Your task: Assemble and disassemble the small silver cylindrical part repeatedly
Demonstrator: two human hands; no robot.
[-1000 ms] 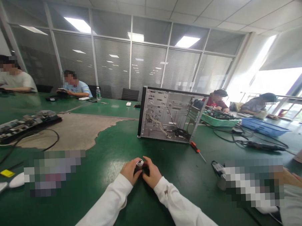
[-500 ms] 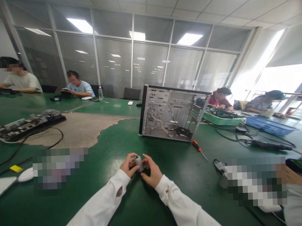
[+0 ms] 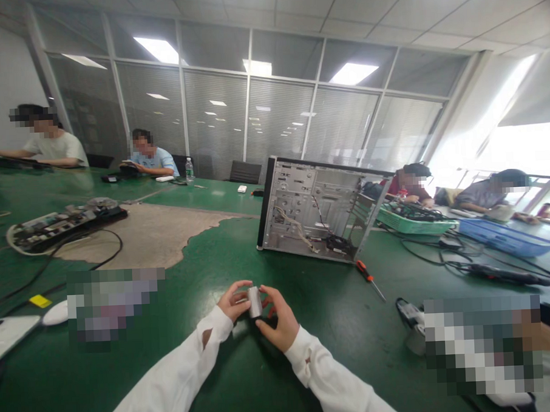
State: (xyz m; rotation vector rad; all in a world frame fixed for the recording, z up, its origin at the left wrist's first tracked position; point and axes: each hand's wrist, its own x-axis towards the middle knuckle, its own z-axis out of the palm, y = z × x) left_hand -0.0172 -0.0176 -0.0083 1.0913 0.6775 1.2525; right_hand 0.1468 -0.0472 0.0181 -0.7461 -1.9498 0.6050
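So, metal cyl. (image 3: 255, 302) clamped betw. L hand (image 3: 233, 301) & R hand (image 3: 280, 318), PC case (image 3: 297, 199) beyond

Glass partition wall (image 3: 217, 129) behind a green table (image 3: 222, 257)

Computer case (image 3: 329, 197) obstructs beyond right hand (image 3: 280, 320); free passage left of case.

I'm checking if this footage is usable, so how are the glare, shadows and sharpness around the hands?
Head view: the window at far right is washed out; head view: a pale sheen lies on the table near the left hand, with darker shadow between the sleeves; head view: the cylinder is slightly soft, so any markings can't be read.
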